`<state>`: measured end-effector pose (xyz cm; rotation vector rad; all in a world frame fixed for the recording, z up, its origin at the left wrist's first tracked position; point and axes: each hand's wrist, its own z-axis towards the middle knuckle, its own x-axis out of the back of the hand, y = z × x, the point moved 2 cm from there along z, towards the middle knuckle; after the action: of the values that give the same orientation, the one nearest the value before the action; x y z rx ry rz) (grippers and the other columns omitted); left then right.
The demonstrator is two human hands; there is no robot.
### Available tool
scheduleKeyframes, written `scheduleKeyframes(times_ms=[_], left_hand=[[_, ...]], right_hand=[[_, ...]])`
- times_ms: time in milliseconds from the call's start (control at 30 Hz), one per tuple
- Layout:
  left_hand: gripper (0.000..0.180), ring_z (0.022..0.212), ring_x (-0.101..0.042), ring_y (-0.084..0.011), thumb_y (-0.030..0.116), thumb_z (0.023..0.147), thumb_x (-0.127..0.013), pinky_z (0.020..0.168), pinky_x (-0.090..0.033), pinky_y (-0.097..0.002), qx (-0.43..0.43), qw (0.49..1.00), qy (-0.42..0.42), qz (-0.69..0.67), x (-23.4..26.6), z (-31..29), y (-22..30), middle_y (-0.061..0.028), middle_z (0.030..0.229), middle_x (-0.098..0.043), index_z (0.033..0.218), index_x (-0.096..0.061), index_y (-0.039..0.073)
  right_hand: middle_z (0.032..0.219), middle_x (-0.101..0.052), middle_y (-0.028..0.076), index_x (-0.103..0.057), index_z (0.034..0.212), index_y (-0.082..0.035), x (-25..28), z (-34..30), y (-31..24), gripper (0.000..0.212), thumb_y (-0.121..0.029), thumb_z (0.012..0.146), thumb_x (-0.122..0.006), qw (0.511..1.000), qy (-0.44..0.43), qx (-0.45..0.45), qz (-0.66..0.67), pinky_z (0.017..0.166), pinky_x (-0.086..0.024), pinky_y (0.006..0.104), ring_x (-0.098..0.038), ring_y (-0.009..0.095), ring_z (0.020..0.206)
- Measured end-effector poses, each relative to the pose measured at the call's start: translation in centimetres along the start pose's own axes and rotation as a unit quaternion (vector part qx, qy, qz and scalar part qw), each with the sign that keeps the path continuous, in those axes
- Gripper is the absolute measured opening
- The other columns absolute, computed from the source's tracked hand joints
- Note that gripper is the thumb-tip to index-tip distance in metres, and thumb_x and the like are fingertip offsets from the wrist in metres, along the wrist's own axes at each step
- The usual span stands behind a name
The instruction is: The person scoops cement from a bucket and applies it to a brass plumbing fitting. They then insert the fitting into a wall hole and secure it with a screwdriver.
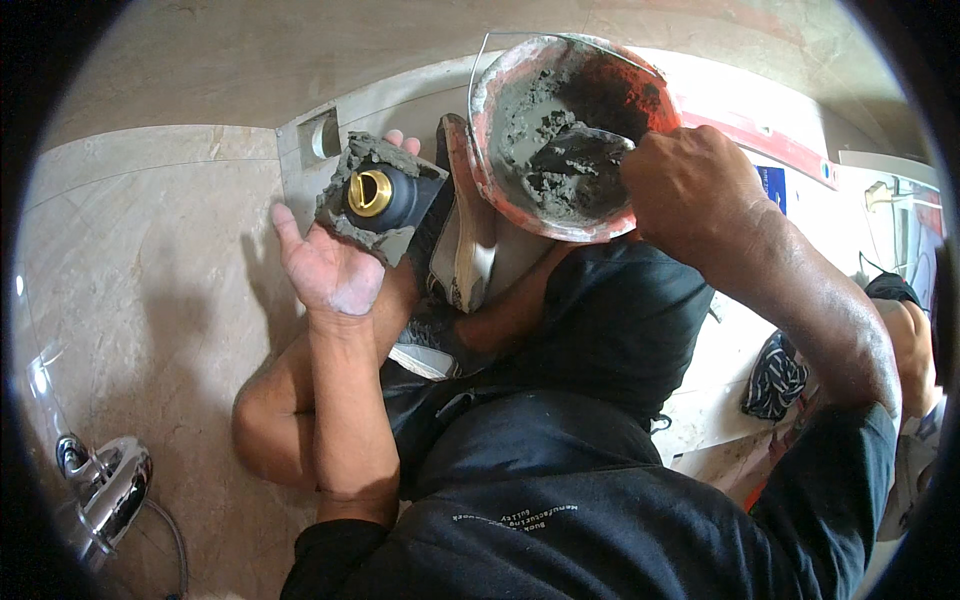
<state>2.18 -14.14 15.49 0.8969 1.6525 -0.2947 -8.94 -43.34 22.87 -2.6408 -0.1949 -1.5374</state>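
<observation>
My left hand (340, 268) is palm up, bearing what looks like a floor drain (398, 205) with a black body and a round brass-coloured centre. Grey mortar is built up around the drain's edges, and its underside is hidden against my fingers. To the right, a red bucket (575, 234) smeared with mortar holds a wet grey mix (535, 110). Over the bucket's right rim, my right hand (690, 185) is closed on a trowel (590, 155) whose mortar-covered blade is inside the bucket. The trowel's handle is mostly hidden by my fist.
Beyond the drain, a square hole (322, 138) opens in the floor by the wall. My shoes (468, 250) lie close to the bucket. A red level (800, 152), a blue packet (772, 187) and a striped cloth (775, 378) lie rightward. A chrome faucet (110, 490) is lower left.
</observation>
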Motion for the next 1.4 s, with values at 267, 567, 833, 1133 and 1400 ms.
scheduleKeyframes(times_ms=[267, 567, 833, 1133, 1400], left_hand=[[0.109, 0.156, -0.016, -0.0509, 0.082, 0.097, -0.013, 0.127, -0.016, -0.0641, -0.010, 1.000, -0.017, 0.001, -0.1, 0.3, 0.2, -0.0355, 0.166, -0.018, 0.164, -0.011, -0.004], [0.108, 0.153, -0.022, -0.0516, 0.081, 0.098, -0.008, 0.127, -0.017, -0.0636, -0.036, 0.999, -0.021, 0.002, -2.3, 1.3, -0.2, -0.0366, 0.163, -0.024, 0.162, -0.015, -0.006], [0.106, 0.148, -0.034, -0.0517, 0.075, 0.101, -0.001, 0.126, -0.023, -0.0624, 0.054, 0.961, -0.240, -0.127, -6.2, 5.4, -4.3, -0.0384, 0.157, -0.034, 0.158, -0.021, -0.012], [0.059, 0.138, -0.051, -0.0390, 0.039, 0.112, -0.029, 0.121, -0.036, -0.0556, 0.104, 0.962, -0.226, -0.111, -11.1, 6.1, -8.7, -0.0249, 0.148, -0.055, 0.145, -0.048, -0.007], [0.061, 0.152, -0.030, -0.0435, 0.024, 0.104, -0.033, 0.128, -0.022, -0.0565, 0.068, 0.978, -0.150, -0.128, -15.7, 5.8, -11.3, -0.0302, 0.161, -0.034, 0.154, -0.032, -0.012]], right_hand=[[0.097, -0.079, 0.017, -0.080, 0.091, -0.004, 3.4, 1.1, -0.1, 0.015, -0.015, 0.088, -0.069, 0.994, -0.092, 0.039, -0.033, 0.084, -0.063, 0.0413, -0.078, 0.029, 0.094], [0.091, -0.074, 0.023, -0.075, 0.099, 0.002, -1.4, -1.0, 5.8, 0.032, -0.027, 0.096, -0.062, 0.946, 0.040, 0.037, 0.319, 0.075, -0.056, 0.0458, -0.071, 0.037, 0.078], [0.095, -0.068, 0.017, -0.069, 0.109, 0.007, -8.1, -7.2, -0.1, 0.022, -0.003, 0.090, -0.073, 0.753, 0.397, -0.061, 0.521, 0.071, -0.052, 0.0322, -0.065, 0.021, 0.081], [0.095, -0.066, 0.016, -0.067, 0.107, 0.004, -10.0, -6.7, -1.7, 0.030, 0.001, 0.080, -0.080, 0.698, 0.554, -0.127, 0.437, 0.080, -0.050, 0.0387, -0.064, 0.029, 0.089], [0.093, -0.067, 0.017, -0.067, 0.105, 0.001, -10.4, -6.3, -2.0, 0.030, 0.004, 0.077, -0.080, 0.685, 0.596, -0.136, 0.397, 0.073, -0.051, 0.0389, -0.065, 0.032, 0.082]])
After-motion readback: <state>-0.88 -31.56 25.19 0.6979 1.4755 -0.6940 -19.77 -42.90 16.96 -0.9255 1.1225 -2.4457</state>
